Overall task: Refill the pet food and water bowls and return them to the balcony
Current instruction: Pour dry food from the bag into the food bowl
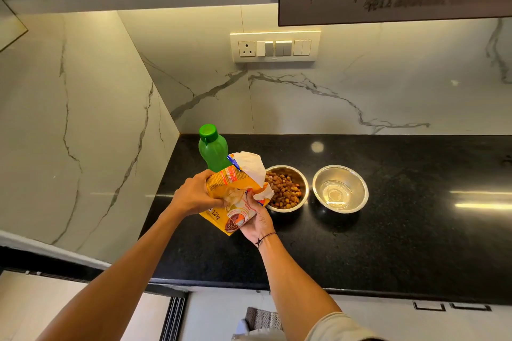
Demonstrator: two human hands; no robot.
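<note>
Both hands hold a yellow food bag (pixel 235 196) above the black counter (pixel 388 243), its torn white mouth tilted toward 2 o'clock and hanging over the near-left rim of the food bowl (pixel 288 188). The left hand (pixel 194 196) grips the bag's upper side from 9 o'clock, fingers curled round the crumpled pack. The right hand (pixel 256 223) holds it from beneath at 5 o'clock, palm up, thumb pressed on the printed front; a dark cord circles that wrist. The food bowl, a steel one, sits on the counter filled with brown kibble, touching or just under the bag's mouth. Just beside it at 3 o'clock stands the water bowl (pixel 340 188), also steel, with clear water low in its bottom; the two bowls are close but apart. A green bottle (pixel 212 148), capped, stands upright behind the bag at 11 o'clock, near the wall corner. A switch panel (pixel 274 46) is mounted on the marble wall above.
</note>
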